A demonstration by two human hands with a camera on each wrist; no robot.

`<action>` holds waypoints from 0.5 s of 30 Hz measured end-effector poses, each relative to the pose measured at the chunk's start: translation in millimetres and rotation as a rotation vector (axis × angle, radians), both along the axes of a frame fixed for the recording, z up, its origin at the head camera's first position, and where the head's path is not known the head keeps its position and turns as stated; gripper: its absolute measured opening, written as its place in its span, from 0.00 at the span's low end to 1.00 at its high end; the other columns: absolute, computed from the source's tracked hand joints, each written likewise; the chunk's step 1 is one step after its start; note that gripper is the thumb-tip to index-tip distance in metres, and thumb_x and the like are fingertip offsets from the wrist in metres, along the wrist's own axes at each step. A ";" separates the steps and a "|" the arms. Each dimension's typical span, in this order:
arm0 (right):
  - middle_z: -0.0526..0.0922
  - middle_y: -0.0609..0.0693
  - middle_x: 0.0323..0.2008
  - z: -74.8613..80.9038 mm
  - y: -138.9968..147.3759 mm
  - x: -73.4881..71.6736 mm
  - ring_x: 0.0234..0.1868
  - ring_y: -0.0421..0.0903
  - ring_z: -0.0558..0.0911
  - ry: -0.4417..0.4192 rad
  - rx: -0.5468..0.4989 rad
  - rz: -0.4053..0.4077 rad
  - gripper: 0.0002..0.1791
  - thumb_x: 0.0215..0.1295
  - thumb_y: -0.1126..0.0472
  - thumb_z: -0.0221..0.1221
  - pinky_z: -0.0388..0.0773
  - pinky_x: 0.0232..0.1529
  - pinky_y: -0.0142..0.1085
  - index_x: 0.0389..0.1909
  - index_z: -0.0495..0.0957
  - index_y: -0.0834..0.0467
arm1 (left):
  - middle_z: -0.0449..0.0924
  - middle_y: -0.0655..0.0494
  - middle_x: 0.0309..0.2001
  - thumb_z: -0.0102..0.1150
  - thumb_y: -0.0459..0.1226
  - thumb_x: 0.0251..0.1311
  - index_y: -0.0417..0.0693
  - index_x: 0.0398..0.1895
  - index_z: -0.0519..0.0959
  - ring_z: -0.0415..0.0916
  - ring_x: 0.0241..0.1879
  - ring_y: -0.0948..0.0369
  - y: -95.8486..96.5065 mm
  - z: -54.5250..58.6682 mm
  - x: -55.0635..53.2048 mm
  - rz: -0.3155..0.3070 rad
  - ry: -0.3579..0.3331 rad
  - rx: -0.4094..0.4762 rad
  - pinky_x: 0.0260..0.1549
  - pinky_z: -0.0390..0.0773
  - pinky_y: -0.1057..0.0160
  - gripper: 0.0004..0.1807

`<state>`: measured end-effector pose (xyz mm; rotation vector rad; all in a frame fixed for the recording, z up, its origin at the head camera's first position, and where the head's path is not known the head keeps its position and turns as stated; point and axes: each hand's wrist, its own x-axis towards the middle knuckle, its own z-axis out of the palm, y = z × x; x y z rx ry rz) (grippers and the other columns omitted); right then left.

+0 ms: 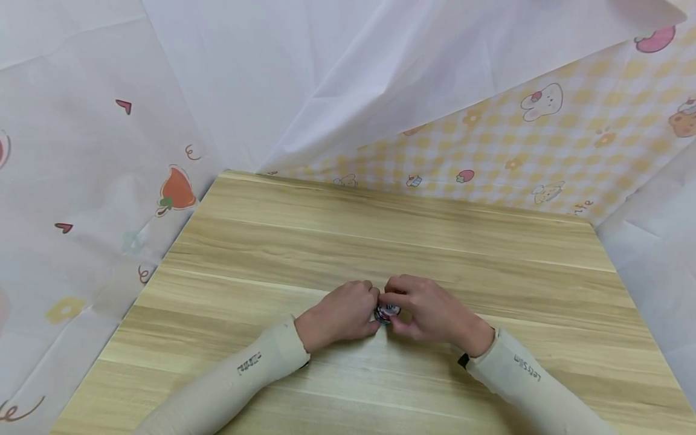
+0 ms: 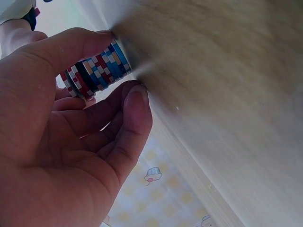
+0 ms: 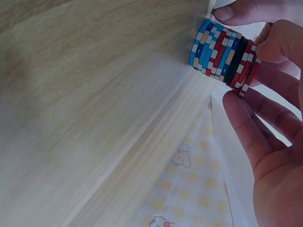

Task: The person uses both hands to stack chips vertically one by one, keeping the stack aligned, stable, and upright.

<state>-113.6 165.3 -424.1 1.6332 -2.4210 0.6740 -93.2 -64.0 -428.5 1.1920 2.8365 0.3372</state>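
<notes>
A stack of poker chips (image 1: 388,312) stands on the wooden table, its top chip marked with what looks like 100. Blue chips make up the lower part in the right wrist view, with red, black and white-edged poker chips (image 3: 245,66) above. My left hand (image 1: 347,311) curls about the stack low down, its thumb against the side and its fingertips (image 2: 138,94) close to the table. My right hand (image 1: 429,311) pinches the upper red chips between thumb and fingers. Part of the stack is hidden by both hands in the head view.
The wooden table (image 1: 348,241) spreads around both hands. White cloth (image 1: 272,72) hangs at the left and back, and a yellow checked cloth (image 1: 500,151) with cartoon prints hangs behind the far edge.
</notes>
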 end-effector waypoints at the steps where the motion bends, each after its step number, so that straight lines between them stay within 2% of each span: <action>1: 0.82 0.46 0.44 0.1 -0.1 0.2 0.38 0.38 0.78 -0.001 0.000 0.000 0.17 0.59 0.66 0.71 0.80 0.38 0.32 0.50 0.89 0.58 | 0.77 0.56 0.30 0.75 0.44 0.65 0.43 0.37 0.84 0.70 0.29 0.63 0.0 0.0 0.0 0.000 0.000 0.000 0.29 0.75 0.64 0.14; 15: 0.82 0.48 0.45 -2.7 0.8 0.3 0.39 0.40 0.78 0.004 0.007 -0.007 0.17 0.58 0.66 0.72 0.80 0.38 0.33 0.50 0.89 0.56 | 0.78 0.55 0.31 0.75 0.44 0.65 0.42 0.37 0.84 0.72 0.29 0.62 0.3 -0.4 -0.7 0.002 -0.001 -0.016 0.29 0.77 0.64 0.14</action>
